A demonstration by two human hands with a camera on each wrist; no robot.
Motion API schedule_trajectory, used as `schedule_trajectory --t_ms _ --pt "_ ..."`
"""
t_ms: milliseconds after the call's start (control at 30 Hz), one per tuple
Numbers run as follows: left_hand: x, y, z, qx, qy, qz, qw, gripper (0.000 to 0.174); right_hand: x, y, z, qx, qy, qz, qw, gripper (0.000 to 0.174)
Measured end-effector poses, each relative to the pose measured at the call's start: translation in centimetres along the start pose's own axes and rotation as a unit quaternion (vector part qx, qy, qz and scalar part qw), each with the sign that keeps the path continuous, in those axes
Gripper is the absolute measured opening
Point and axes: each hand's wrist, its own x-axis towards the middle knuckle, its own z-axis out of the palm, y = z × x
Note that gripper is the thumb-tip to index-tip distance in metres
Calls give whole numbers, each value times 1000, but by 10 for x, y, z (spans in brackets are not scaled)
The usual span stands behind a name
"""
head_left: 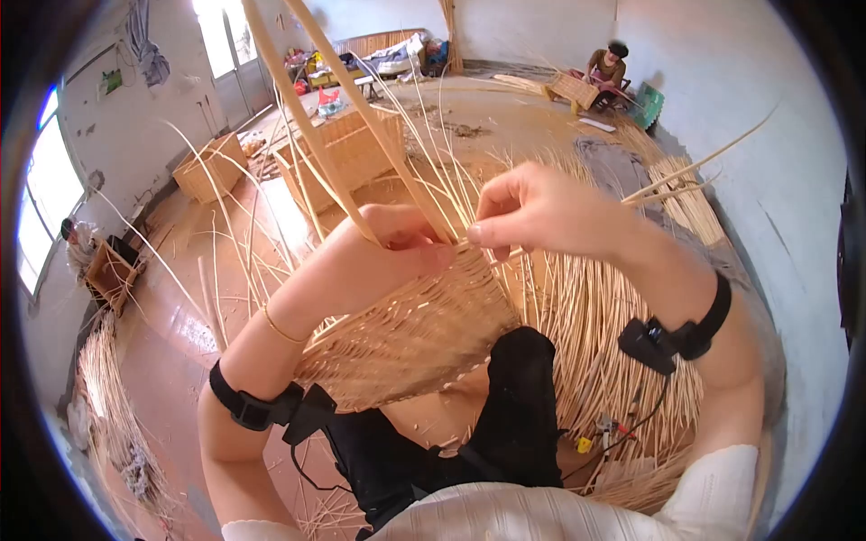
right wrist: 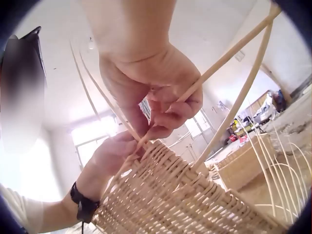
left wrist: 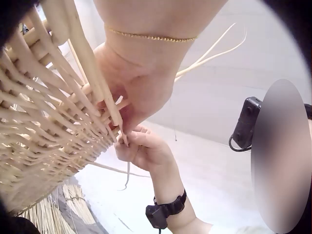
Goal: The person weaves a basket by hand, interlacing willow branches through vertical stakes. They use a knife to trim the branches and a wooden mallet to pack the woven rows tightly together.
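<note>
A half-woven wicker basket (head_left: pixel 415 338) rests over the person's lap, its slats woven close together. My left hand (head_left: pixel 374 257) grips its upper edge at the corner, beside the thick upright rods (head_left: pixel 307 117). Right across from it, my right hand (head_left: pixel 555 212) pinches a thin wicker strand (left wrist: pixel 123 135) between thumb and fingers at that same corner. In the left wrist view the two hands nearly meet at the rim. From the right wrist, the woven side (right wrist: pixel 161 195) shows below my bent fingers (right wrist: pixel 168 117). Part of the strand is hidden by the fingers.
Loose wicker rods (head_left: pixel 586 334) lie in a large heap at the right. Long thin stakes (head_left: pixel 248 243) stick up on the left. Box-shaped baskets (head_left: pixel 347 149) stand ahead on the floor. Two other people (head_left: pixel 606 72) sit farther off. Pliers (head_left: pixel 616 427) lie near the right leg.
</note>
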Motion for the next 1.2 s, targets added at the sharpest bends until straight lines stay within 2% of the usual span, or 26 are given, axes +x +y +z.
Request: schedule_trajectory --t_ms 100,233,433,500,633,767,833,867,967,1067,1100,1167,1200 --pt "-6 1 1 -28 16 0 999 21 12 -4 -4 5 -52 3 999 24" --pt "-10 -6 4 -50 16 11 999 21 15 -14 -4 -25 -76 34 996 23" --pt "-15 -1 2 -19 30 9 999 20 23 -28 -9 -26 -117 76 990 20" --pt "-17 1 2 37 42 13 998 19 25 -34 -11 -4 -158 149 976 20" --pt "-20 5 6 -1 45 18 999 19 28 -43 -15 5 -185 183 966 22" --pt "-19 14 6 5 35 21 999 18 40 -70 -23 -126 -248 198 940 19" --pt "-19 12 9 0 26 25 999 18 41 -83 -12 -189 -189 207 941 10" --pt "-19 11 9 -4 24 31 999 18 44 -90 -9 -187 -188 215 940 10" --pt "-18 6 8 2 17 42 999 18 56 -112 2 -300 -245 225 894 10" --pt "-16 6 7 -36 26 58 997 19 62 -129 4 -424 -291 223 828 11" --pt "-16 7 5 -33 17 42 998 17 55 -131 7 -432 -288 223 825 11" --pt "-20 6 0 -24 23 23 999 17 28 -117 18 -587 -123 37 799 18" --pt "-20 4 -1 -13 18 32 999 17 17 -88 16 -544 -1 -142 827 21"
